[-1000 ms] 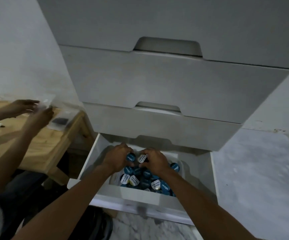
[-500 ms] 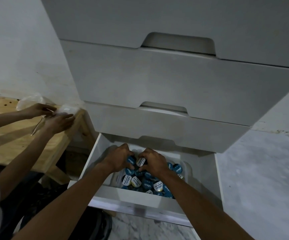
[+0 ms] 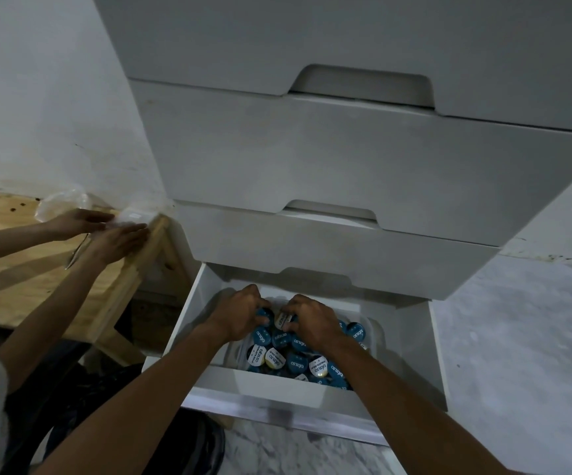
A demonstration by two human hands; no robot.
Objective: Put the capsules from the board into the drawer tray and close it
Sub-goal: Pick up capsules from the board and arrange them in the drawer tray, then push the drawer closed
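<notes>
The bottom drawer (image 3: 277,389) stands open, its tray (image 3: 375,332) heaped with capsules (image 3: 293,359).
A tall white chest of drawers (image 3: 363,159) fills the corner, its upper drawers shut and jutting out over the open one. To its left is a pale wooden table (image 3: 38,286), where another person's two hands (image 3: 120,238) work at a clear plastic bag (image 3: 61,200). There is a grey wall (image 3: 38,97) behind and a mottled grey floor (image 3: 517,337) to the right. The left hand (image 3: 240,317) curls down over a blue capsule at the back of the heap. The right hand (image 3: 315,323), just beside it, pinches a white-lidded one between thumb and fingers.
</notes>
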